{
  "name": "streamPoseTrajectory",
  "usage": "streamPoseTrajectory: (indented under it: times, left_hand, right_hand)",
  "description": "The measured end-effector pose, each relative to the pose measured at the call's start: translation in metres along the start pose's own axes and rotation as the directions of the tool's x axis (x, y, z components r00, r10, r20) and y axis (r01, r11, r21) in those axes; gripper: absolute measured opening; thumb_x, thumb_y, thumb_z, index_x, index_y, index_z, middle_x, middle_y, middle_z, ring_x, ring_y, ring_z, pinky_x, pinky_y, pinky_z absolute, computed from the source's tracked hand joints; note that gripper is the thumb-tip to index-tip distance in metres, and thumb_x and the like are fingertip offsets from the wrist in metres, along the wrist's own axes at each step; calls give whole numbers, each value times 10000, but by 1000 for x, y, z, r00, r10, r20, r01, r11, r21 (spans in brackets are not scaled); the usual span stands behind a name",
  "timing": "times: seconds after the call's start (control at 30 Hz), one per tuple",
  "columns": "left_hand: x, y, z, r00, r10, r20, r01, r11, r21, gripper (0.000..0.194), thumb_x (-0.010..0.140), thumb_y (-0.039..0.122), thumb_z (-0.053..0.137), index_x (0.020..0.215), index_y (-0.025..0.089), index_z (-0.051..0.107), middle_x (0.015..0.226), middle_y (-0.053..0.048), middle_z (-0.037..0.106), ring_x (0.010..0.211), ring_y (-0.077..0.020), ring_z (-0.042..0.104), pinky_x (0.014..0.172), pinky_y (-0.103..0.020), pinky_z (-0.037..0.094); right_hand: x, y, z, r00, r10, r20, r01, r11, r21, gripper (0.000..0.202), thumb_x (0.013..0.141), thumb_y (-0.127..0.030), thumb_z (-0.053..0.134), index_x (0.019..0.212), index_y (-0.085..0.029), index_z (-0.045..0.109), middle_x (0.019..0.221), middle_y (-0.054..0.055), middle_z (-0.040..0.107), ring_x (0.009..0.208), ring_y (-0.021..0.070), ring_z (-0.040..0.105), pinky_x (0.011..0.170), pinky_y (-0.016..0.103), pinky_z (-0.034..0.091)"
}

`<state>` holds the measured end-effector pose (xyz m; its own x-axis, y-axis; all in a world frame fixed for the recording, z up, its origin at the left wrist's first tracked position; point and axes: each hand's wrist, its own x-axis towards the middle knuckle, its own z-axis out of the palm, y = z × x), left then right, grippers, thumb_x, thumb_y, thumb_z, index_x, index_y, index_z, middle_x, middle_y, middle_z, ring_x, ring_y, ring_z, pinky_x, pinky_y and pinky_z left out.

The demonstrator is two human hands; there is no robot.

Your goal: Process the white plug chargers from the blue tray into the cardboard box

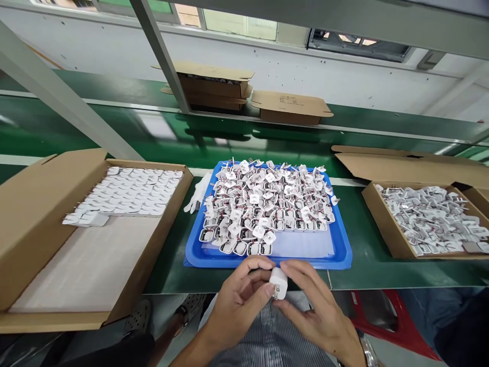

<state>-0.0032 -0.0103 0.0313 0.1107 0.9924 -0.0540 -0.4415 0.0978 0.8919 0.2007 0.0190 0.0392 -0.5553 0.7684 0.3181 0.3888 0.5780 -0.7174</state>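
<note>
- Left box [156,255]: packed rows at far end, lining bare at near end.
- Left hand [244,295]: pinched on the charger, thumb at its lower left; nearer hand, charger just right of it.
- Charger [279,280]: between both hands, just this side of the blue tray [225,260]; long axis runs roughly tray-to-body, prongs at near end (slightly tilted).
- Right hand [317,300]: thumb and forefinger apart, cupped around charger's right side; contact can't be told.
- Right box [382,219]: jumbled white parts, well apart from hands.
</note>
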Motion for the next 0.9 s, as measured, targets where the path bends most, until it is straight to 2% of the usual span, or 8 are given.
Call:
streamPoseTrajectory:
  times: [0.1,0.17,0.33,0.47,0.57,0.67,0.8,0.9]
  left_hand:
    - [-2,3,0,1000,-20,10,20,1000,7,95,995,246,690,1089,254,676,1170,-49,613,943,-161,686,784,-254,604]
    - [-4,1,-1,1000,-6,12,5,997,81,61,1016,247,658,1067,247,691,1207,-60,622,988,-173,689,847,-274,601]
    - [-10,-2,-3,998,53,43,-62,966,249,179,1031,248,627,1186,292,704,1354,-87,639,1127,-229,704,929,-311,607]
    - [-11,-1,-2,996,70,50,-82,951,299,425,994,213,677,1384,374,633,1478,-73,610,1224,-249,692,997,-330,611]
    - [-8,0,-4,994,93,62,-108,945,308,439,1012,202,635,1409,391,639,1485,-69,619,1273,-268,676,1004,-359,623]
    - [-5,1,-6,985,165,58,-174,906,385,425,981,170,666,1349,383,688,1415,-63,662,1200,-254,710,915,-321,651]
    - [-1,4,-5,971,221,95,-237,815,529,438,896,121,755,1260,365,732,1235,-35,710,962,-174,738,809,-250,640]
    - [0,7,-3,971,215,104,-237,817,526,413,892,113,746,1230,349,722,1164,-28,686,946,-168,722,779,-241,644]
  right_hand:
    - [3,-2,2,998,-50,-28,51,998,27,573,988,-153,658,1520,-253,470,1363,140,646,1241,284,665,1014,426,619]
    - [4,-3,3,997,-66,-44,68,997,46,542,988,-114,636,1495,-231,485,1336,138,651,1219,267,666,1008,416,616]
    - [3,-1,4,996,-46,-78,51,997,58,564,972,-78,638,1497,-214,484,1355,138,633,1261,256,634,1052,401,585]
    - [1,1,8,993,-54,-106,64,994,91,616,959,-56,647,1525,-225,473,1389,129,637,1305,247,619,1096,399,564]
    - [0,2,9,996,-1,-90,16,986,169,621,958,-69,663,1522,-268,496,1436,104,643,1348,237,610,1142,401,541]
    - [-1,2,7,994,83,-65,-60,952,301,565,967,-125,689,1481,-321,559,1428,74,669,1347,229,624,1139,389,546]
    - [3,5,4,988,132,-75,-81,878,471,425,961,-203,742,1348,-370,690,1299,47,740,1234,213,693,1060,349,583]
    - [6,9,2,978,201,-58,-126,787,604,299,962,-243,750,1232,-371,764,1235,45,770,1168,209,726,997,331,607]
